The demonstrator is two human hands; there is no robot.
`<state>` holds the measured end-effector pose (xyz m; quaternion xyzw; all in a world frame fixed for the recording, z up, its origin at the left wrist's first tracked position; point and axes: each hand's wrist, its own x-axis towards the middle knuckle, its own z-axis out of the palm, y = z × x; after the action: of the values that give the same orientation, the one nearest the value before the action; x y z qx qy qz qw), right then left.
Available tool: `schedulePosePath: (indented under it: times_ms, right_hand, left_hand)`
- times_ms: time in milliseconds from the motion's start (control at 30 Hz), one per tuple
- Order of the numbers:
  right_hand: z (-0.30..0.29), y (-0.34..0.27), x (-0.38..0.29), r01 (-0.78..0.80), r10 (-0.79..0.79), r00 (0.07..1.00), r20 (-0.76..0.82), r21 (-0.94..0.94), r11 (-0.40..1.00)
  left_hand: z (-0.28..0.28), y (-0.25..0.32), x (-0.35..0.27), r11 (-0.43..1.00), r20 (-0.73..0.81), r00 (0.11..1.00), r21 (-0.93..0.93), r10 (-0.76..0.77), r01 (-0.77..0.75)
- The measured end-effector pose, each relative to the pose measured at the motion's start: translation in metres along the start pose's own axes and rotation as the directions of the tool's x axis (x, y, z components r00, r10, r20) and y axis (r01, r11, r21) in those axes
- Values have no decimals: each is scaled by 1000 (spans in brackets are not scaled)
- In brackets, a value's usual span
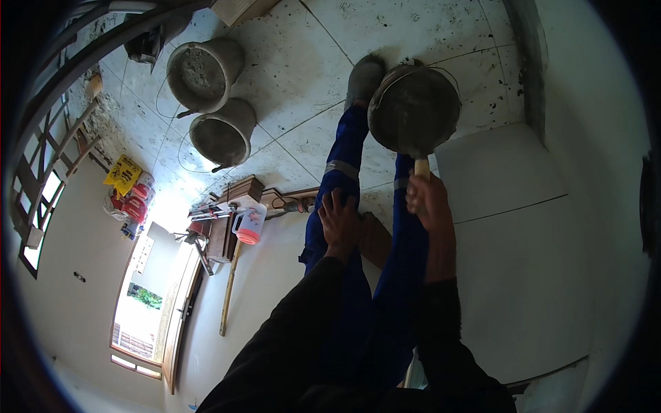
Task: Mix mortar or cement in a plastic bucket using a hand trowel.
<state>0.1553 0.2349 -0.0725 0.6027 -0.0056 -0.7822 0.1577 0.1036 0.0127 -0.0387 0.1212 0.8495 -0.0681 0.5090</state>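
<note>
My right hand [426,199] is closed around the wooden handle [422,168] of a tool whose head reaches into a dark, mortar-stained bucket [415,108]. The tool's head is too dark to make out. The bucket has a wire bail and stands by my dark boot [365,77]. My left hand [339,222] rests with spread fingers on my blue trouser leg, near the knee, and holds nothing.
Two more buckets, one with grey mortar [199,72] and one darker inside [219,142], stand on the spattered tile floor [294,62]. A plastic jug [250,224], stacked wood [242,191], a power tool [299,205] and bags [135,206] lie beyond.
</note>
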Motion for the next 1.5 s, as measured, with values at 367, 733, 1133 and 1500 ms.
schedulePosePath:
  times_ms: [367, 733, 1133, 1500]
  right_hand:
    - [-107, -63, 156, -78, -623, 608, 492, -744, -663]
    - [-22, -5, 160, -345, -281, 831, 481, 841, 417]
    - [-15, 8, 4, 38, -38, 999, 5, -116, 993]
    - [-35, -26, 45, -233, -577, 796, 186, -784, -575]
  left_hand:
    - [16, 12, -1, 997, -15, 999, -60, 39, -39]
    - [15, -6, -2, 1000, -50, 999, 11, -11, 11]
    - [0, -8, -4, 1000, 5, 1000, 17, -2, 2]
    - [4, -29, -1, 1000, -20, 1000, -3, -3, 3]
